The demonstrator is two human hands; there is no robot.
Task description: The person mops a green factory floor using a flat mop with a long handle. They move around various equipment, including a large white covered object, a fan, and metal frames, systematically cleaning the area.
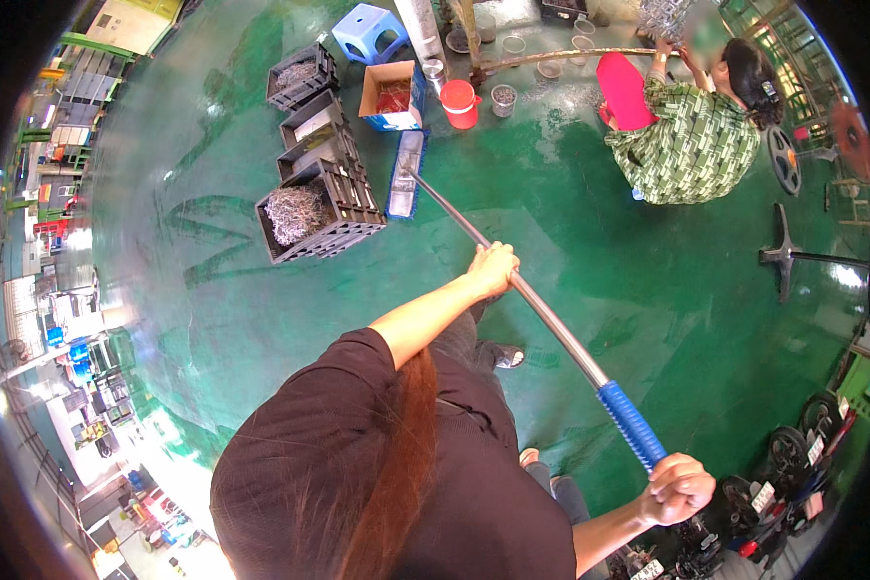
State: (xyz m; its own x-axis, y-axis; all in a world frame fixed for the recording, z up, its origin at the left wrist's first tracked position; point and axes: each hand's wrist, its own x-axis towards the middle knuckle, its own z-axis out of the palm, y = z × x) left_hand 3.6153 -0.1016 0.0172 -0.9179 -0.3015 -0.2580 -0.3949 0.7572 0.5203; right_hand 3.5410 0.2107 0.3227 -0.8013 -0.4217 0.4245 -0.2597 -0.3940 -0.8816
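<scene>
I hold a long metal pole [551,319] with both hands. My left hand [494,268] grips the bare shaft at its middle. My right hand [679,488] is closed around the end by the blue ribbed grip [631,423]. The pole slants up and left across the green floor [290,319] to a flat blue broom head [405,174], which rests on the floor beside a black crate [343,208] of metal shavings.
More black crates [303,77] and a cardboard box [391,95] stand behind the broom head, with a red bucket [460,102] and a blue stool [369,29]. A person in a green patterned shirt [691,145] crouches at the upper right. Metal wheels and stands line the right edge.
</scene>
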